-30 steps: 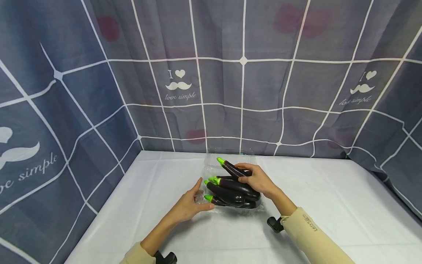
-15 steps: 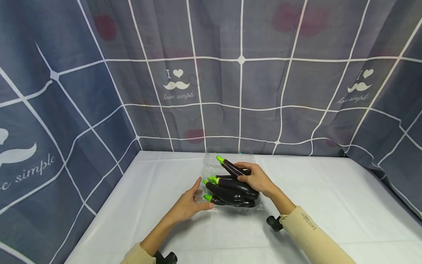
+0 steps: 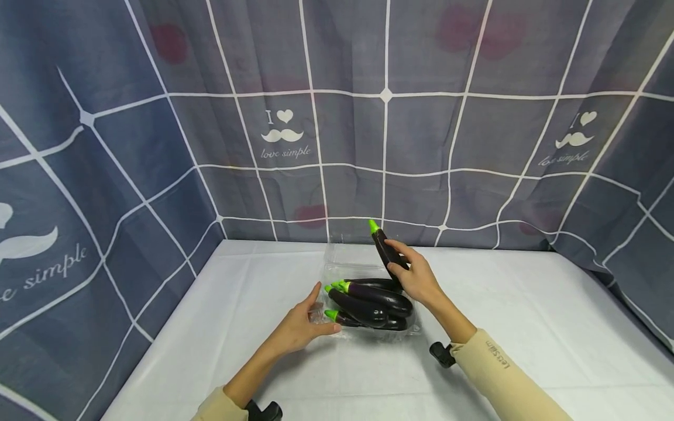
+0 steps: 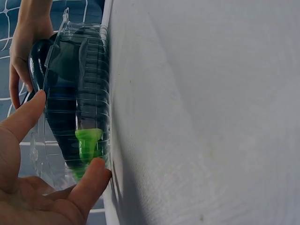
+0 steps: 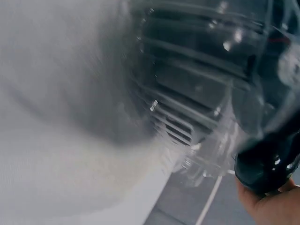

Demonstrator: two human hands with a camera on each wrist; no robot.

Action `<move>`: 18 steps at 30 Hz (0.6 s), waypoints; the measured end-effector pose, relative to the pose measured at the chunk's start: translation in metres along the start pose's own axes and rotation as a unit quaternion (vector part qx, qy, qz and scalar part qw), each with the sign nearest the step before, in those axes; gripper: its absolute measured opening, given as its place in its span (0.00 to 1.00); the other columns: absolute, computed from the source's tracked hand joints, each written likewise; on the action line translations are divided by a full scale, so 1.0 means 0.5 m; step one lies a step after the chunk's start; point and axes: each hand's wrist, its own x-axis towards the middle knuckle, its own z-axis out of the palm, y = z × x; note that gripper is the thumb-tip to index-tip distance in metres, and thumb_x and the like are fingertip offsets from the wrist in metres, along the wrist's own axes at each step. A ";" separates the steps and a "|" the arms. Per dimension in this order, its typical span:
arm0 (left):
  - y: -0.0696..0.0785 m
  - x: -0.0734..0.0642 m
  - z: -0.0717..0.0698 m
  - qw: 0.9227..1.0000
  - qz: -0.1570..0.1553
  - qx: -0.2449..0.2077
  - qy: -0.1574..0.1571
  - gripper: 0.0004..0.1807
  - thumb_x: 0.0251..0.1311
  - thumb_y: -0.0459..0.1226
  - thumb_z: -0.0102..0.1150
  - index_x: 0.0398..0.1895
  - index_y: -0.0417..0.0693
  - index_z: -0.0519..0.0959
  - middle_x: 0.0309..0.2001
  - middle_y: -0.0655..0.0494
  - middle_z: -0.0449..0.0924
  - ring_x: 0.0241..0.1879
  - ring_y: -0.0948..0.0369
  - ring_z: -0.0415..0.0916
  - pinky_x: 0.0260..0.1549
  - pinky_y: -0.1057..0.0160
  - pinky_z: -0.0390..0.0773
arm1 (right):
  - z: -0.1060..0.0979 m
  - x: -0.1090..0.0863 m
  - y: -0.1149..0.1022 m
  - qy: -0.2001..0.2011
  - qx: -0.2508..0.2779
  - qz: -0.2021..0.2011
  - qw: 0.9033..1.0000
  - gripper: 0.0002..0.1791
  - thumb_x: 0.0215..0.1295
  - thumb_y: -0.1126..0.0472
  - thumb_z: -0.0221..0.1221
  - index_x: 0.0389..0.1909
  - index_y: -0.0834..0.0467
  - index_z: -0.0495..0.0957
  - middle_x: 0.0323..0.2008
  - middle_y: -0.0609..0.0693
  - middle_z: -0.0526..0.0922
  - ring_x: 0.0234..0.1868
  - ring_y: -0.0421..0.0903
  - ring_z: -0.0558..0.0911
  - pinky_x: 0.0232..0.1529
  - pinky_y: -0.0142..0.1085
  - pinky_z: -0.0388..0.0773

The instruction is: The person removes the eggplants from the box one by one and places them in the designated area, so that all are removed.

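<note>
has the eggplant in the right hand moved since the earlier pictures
Yes. In the head view, the eggplant in the right hand has shifted up and rightward; its green end now shows against the curtain, above the table's far edge.

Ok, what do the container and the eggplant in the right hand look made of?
Container: likely thin, glossy plastic, judging by its clear, ribbed walls. Eggplant: smooth, dark, glossy surface with bright highlights; could be real skin or moulded plastic.
</note>
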 end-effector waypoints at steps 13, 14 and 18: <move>-0.003 0.001 0.000 1.000 0.002 -0.010 0.001 0.59 0.52 0.49 0.73 0.79 0.45 0.46 0.67 0.29 0.64 0.67 0.38 0.62 0.58 0.37 0.67 | -0.048 -0.016 -0.010 0.025 -0.059 -0.016 0.998 0.26 0.66 0.64 0.62 0.66 0.56 0.73 0.47 0.61 0.76 0.49 0.63 0.79 0.43 0.52 0.77; -0.004 0.001 0.001 1.000 0.001 -0.010 0.000 0.59 0.52 0.49 0.73 0.79 0.45 0.46 0.67 0.29 0.63 0.67 0.38 0.62 0.58 0.37 0.67 | -0.054 -0.019 -0.007 0.026 -0.061 -0.013 0.998 0.27 0.66 0.63 0.62 0.66 0.57 0.73 0.47 0.61 0.76 0.49 0.63 0.80 0.43 0.52 0.78; -0.004 -0.001 -0.001 1.000 0.000 -0.002 0.002 0.59 0.52 0.49 0.74 0.79 0.45 0.46 0.66 0.28 0.64 0.66 0.37 0.62 0.59 0.37 0.66 | -0.072 -0.029 0.002 0.030 -0.066 0.002 0.997 0.28 0.64 0.61 0.64 0.66 0.57 0.73 0.47 0.61 0.77 0.47 0.61 0.80 0.40 0.48 0.78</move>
